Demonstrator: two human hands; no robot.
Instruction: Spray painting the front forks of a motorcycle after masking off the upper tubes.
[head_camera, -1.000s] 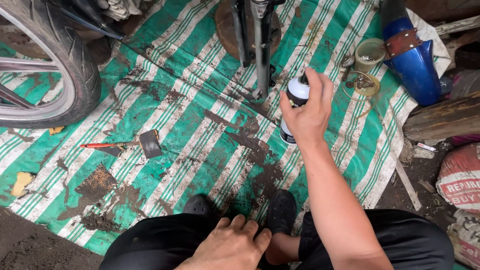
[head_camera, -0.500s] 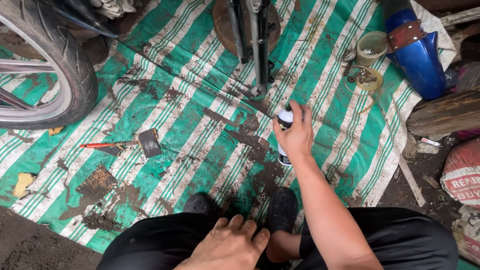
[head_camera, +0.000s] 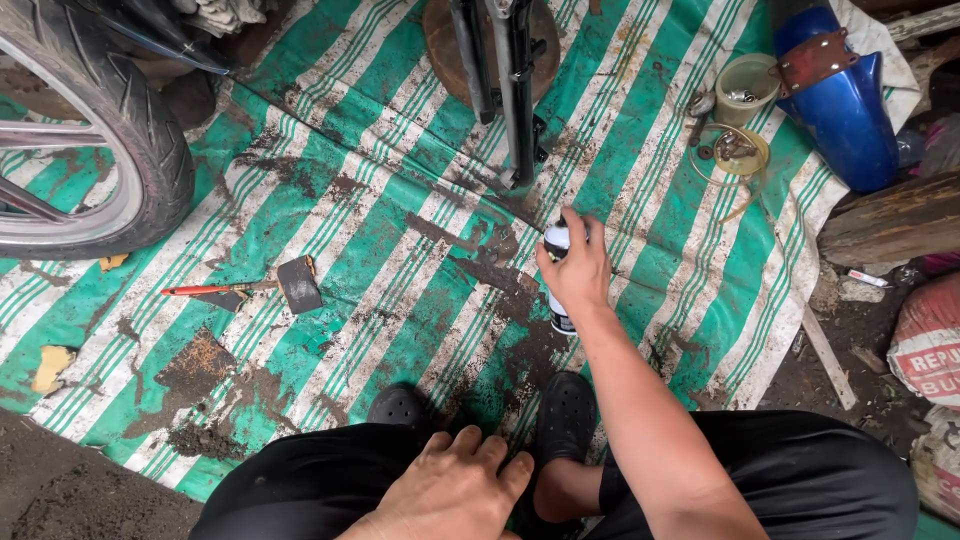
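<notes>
We see the right hand (head_camera: 578, 272) wrapped around a spray can (head_camera: 556, 243), standing on the striped mat (head_camera: 350, 230). The left hand (head_camera: 450, 490) rests flat with fingers spread on the knee, well apart from the can.

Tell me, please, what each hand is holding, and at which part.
The right hand holds a spray can around its upper body, fingers near the white top. The left hand holds nothing; it rests flat on the knee of the black trousers.

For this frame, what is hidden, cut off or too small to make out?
Head view only:
- Spray can: mostly covered by the right hand.
- Left hand: wrist cut off by the bottom edge.
- Tyre: cut off at the left edge.
- Plastic cup: small metal contents too small to identify.
</notes>
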